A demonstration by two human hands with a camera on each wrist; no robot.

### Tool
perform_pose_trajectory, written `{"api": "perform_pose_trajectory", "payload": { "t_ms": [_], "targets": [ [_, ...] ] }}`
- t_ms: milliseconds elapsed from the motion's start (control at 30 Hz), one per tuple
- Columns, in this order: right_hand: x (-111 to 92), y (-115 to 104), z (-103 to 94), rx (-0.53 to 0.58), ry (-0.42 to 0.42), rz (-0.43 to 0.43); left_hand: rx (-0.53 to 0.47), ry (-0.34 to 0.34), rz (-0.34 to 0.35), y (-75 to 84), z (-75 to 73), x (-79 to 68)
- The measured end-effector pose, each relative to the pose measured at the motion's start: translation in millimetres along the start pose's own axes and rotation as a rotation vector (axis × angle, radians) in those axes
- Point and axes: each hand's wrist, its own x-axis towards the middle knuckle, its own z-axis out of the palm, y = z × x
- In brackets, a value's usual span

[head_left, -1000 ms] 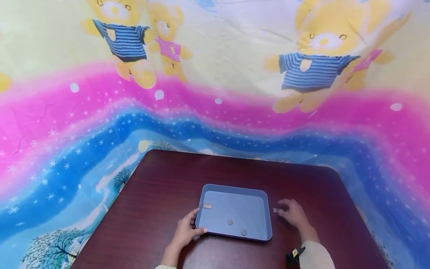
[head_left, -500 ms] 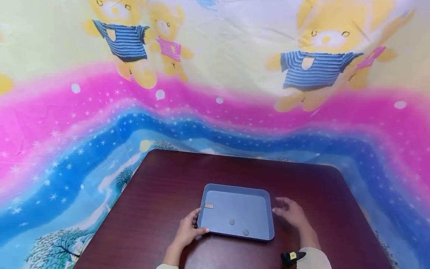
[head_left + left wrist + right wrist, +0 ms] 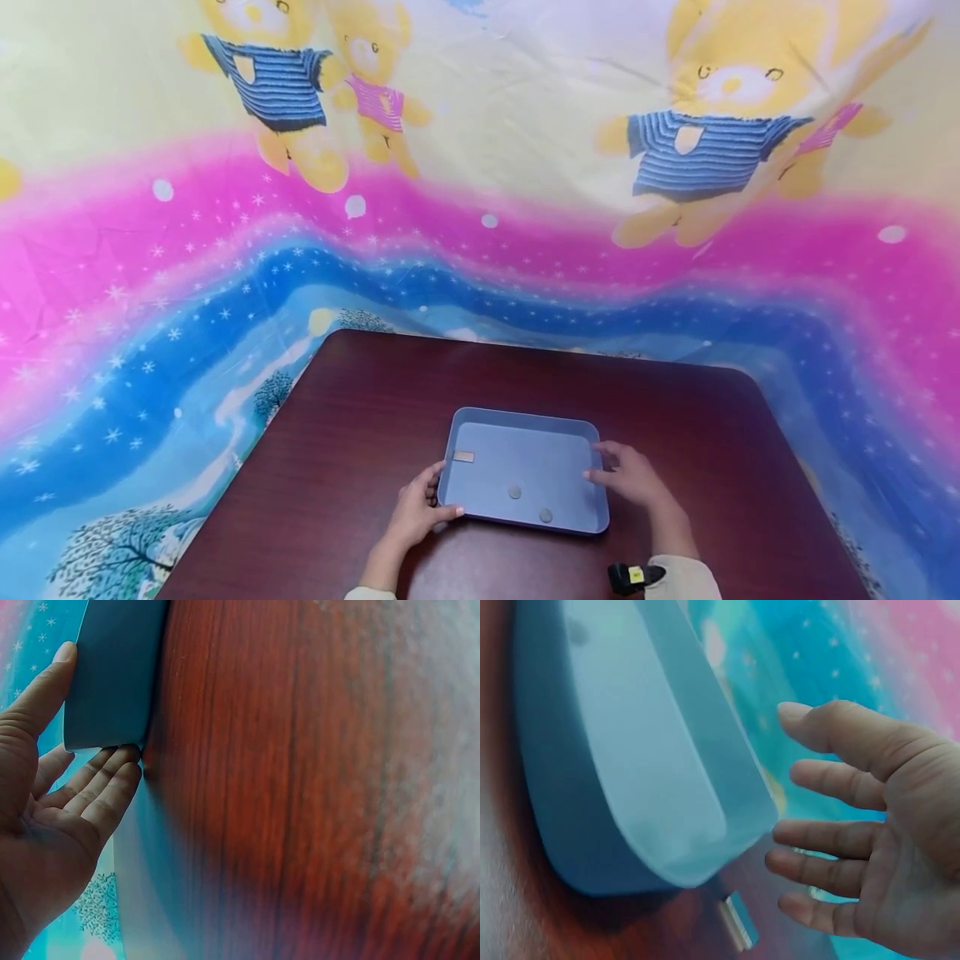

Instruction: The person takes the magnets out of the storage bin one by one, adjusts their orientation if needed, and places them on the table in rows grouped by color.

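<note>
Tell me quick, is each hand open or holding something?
Left hand: holding the tray by its left side.
Right hand: open, holding nothing.

The tray (image 3: 555,467) looks like smooth plastic, nearly matt. Under it, the table (image 3: 360,442) shows wood grain and a glossy finish. The cloth (image 3: 480,183) behind it is slightly creased. Discs (image 3: 514,492) inside it look dull.

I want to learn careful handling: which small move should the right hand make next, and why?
Probably the right hand should close its fingers on the right side of the tray: they hold nothing near that side, while the left hand already grips the opposite side.
</note>
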Motion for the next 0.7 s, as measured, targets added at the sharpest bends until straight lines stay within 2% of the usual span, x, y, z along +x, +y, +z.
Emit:
{"api": "perform_pose_trajectory", "payload": {
  "t_ms": [300,700],
  "targets": [
    [2,-31,5.1,-0.05,-0.045,-0.087,0.002,0.0,0.004,0.2,0.3,0.7],
    [21,-57,23.6,-0.124,-0.141,-0.179,-0.018,0.0,0.002,0.0,0.2,-0.3]
  ]
}}
